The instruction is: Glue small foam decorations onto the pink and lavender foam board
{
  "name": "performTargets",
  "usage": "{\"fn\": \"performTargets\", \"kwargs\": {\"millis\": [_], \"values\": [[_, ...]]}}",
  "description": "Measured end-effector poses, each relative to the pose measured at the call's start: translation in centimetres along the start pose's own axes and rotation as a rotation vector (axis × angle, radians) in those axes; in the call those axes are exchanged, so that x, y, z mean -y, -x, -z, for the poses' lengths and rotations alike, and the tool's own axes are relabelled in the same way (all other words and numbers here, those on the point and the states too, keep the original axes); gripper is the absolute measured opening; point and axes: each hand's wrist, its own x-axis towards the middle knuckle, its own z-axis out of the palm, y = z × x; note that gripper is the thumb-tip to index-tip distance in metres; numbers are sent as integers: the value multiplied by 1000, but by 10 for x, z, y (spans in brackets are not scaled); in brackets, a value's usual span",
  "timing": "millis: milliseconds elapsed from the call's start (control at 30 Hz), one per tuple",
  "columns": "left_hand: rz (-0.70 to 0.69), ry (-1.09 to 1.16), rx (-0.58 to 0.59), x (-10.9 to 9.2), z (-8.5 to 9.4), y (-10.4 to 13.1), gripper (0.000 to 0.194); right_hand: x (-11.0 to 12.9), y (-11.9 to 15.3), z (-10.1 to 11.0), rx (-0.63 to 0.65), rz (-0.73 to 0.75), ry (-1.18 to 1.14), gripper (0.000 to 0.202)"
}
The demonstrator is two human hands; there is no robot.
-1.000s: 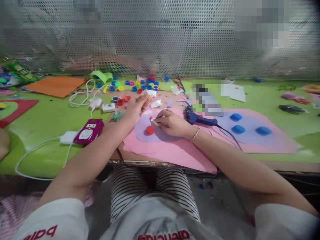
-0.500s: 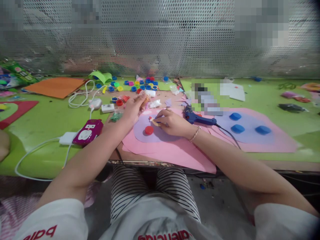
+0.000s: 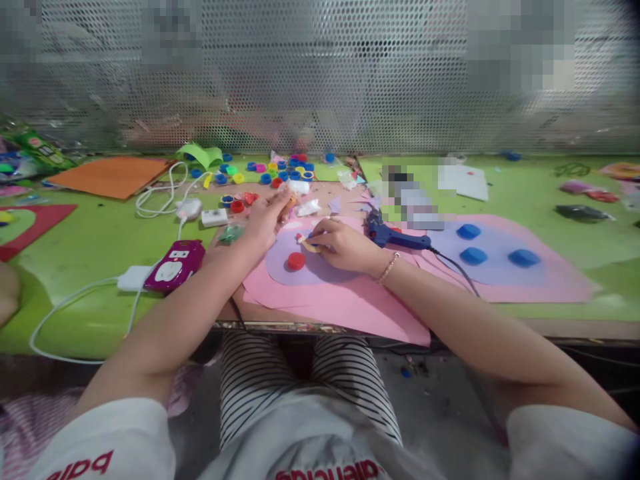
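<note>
My right hand (image 3: 343, 247), with a beaded bracelet at its wrist, is closed over the lilac paper shape (image 3: 280, 270). Its fingers pinch a small pale-yellow piece (image 3: 311, 247) with a red-and-white tip, too small to name. Just left of it on the lilac paper sits a red bottle cap (image 3: 296, 261). My left hand (image 3: 267, 215) is closed further up and to the left, around a small orange-brown thing that is mostly hidden. Under the lilac shape lies pink paper (image 3: 370, 303). A blue glue gun (image 3: 403, 239) rests to the right of my right hand.
Several coloured bottle caps (image 3: 267, 179) lie at the back. A purple power socket (image 3: 176, 267) with white cables sits left. Another pink-and-lilac sheet (image 3: 565, 287) bears three blue caps (image 3: 473, 255) at right. Orange paper (image 3: 110, 176) and a perforated metal panel (image 3: 320, 80) are further back.
Hardly anything differs. The whole view has shifted slightly, and both hands keep nearly the same positions and grips.
</note>
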Motion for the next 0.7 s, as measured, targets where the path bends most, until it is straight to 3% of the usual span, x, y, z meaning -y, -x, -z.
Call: {"fn": "performTargets", "kwargs": {"millis": [433, 700], "values": [[-43, 0, 76, 5, 6, -4, 26, 6, -3, 0, -20, 21, -61, 30], [-29, -49, 50, 4, 4, -2, 25, 2, -2, 1, -60, 13, -63, 30]]}}
